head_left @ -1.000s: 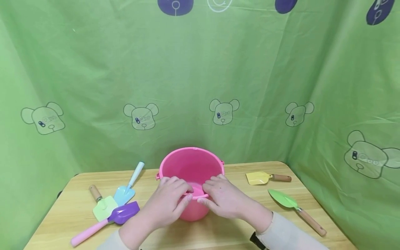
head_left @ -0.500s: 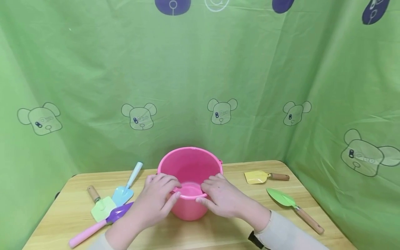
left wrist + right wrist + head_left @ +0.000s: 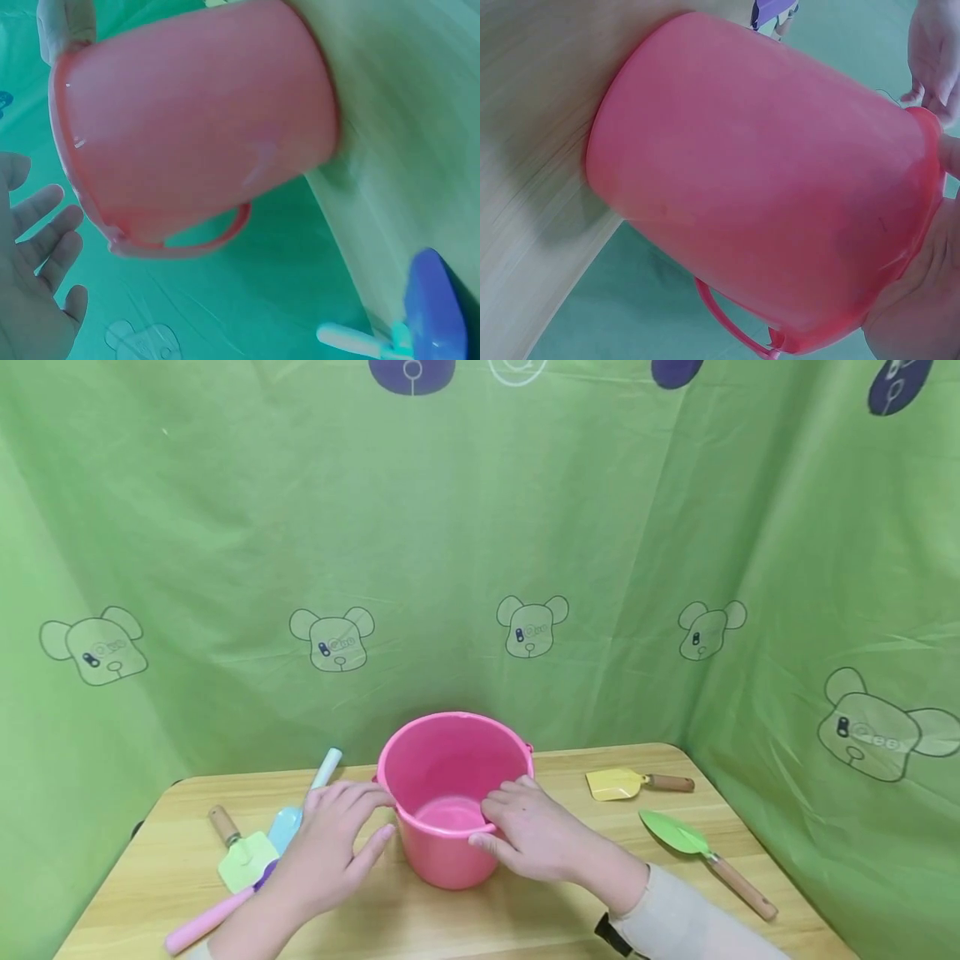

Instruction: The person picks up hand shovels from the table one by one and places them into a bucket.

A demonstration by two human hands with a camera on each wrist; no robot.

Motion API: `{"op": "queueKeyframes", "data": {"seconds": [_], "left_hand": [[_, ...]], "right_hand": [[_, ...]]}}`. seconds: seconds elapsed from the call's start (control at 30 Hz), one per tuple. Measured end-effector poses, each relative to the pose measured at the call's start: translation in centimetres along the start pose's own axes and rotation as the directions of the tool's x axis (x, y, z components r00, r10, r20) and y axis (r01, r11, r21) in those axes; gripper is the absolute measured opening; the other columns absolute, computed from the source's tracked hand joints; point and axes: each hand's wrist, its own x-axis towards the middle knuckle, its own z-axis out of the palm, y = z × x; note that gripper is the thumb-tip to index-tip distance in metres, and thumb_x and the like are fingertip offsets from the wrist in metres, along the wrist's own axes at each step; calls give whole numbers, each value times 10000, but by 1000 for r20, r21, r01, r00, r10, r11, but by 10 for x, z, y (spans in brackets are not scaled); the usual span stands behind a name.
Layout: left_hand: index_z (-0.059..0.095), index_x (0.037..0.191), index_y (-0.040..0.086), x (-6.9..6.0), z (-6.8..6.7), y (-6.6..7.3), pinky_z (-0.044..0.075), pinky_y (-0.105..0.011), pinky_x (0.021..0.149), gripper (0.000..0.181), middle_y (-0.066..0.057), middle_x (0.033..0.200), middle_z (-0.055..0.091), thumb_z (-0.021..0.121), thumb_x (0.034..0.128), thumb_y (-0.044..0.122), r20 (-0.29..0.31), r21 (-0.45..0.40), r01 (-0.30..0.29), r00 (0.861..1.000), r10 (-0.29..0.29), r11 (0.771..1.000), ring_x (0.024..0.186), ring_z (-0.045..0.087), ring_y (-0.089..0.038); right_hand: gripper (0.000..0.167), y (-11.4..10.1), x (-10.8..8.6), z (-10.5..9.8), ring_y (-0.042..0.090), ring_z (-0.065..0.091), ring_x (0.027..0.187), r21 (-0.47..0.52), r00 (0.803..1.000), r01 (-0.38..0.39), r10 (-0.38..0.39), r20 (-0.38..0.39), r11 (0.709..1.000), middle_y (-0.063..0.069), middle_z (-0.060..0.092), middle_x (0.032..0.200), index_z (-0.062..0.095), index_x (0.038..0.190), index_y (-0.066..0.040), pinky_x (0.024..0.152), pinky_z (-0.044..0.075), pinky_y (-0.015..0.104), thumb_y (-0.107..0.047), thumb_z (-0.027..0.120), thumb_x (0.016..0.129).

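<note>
A pink bucket (image 3: 450, 864) stands upright on the table, its inside visible from above. My right hand (image 3: 536, 835) grips the near right part of its rim, thumb outside and fingers over the edge. At the rim's left, my left hand (image 3: 330, 847) has its fingers extended and spread. The left wrist view shows that hand (image 3: 37, 262) just apart from the rim, holding nothing. The bucket's handle (image 3: 225, 238) hangs down at its far side. Beneath my left forearm lies a purple scoop with a pink handle (image 3: 210, 920), its blade mostly hidden.
On the left of the wooden table (image 3: 150, 877) lie a pale green spade (image 3: 247, 860) and a partly covered blue trowel (image 3: 285, 828). A yellow shovel (image 3: 615, 785) and a green trowel (image 3: 678, 833) lie on the right. Green cloth (image 3: 450, 527) surrounds the table's back and sides.
My left hand has let go of the bucket's near rim and moved left, its fingers opening. My right hand keeps its grip. The bucket stays almost in place.
</note>
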Motion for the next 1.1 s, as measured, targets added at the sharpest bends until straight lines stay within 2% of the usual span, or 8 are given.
{"op": "queueKeyframes", "data": {"seconds": [0.2,0.6,0.87,1.1], "left_hand": [[643,1196,157,-16,-2,-14,310,-486,976,287,55,1234,634,653,932,268,-7,38,42,999,-41,998,1197,514,-203],[653,1121,154,-44,-13,-38,311,-475,897,254,42,1161,647,702,884,232,-29,88,81,996,-79,993,1129,545,-238],[657,1115,129,-62,-16,-47,288,-461,858,257,-6,1135,664,724,879,208,-36,87,143,989,-140,986,1114,543,-276],[653,1130,141,-75,-18,-54,295,-494,890,282,-10,1139,669,738,868,197,-9,111,169,986,-169,979,1106,550,-281]], "right_hand": [[354,-1,0,0,90,382,744,11,1000,-5,5,5,1000,-144,399,721,480,777,-227,830,330,309,-488,498,1015],[382,1,0,2,86,379,738,12,1000,-8,8,3,1000,-147,395,715,468,767,-229,833,325,304,-514,466,1022],[367,0,0,-1,88,385,744,9,1000,-11,11,11,1000,-145,401,718,475,773,-229,837,331,309,-501,483,1019],[381,1,1,0,85,383,743,13,1000,-10,9,18,1000,-148,399,715,472,774,-233,840,330,306,-520,459,1023]]}}
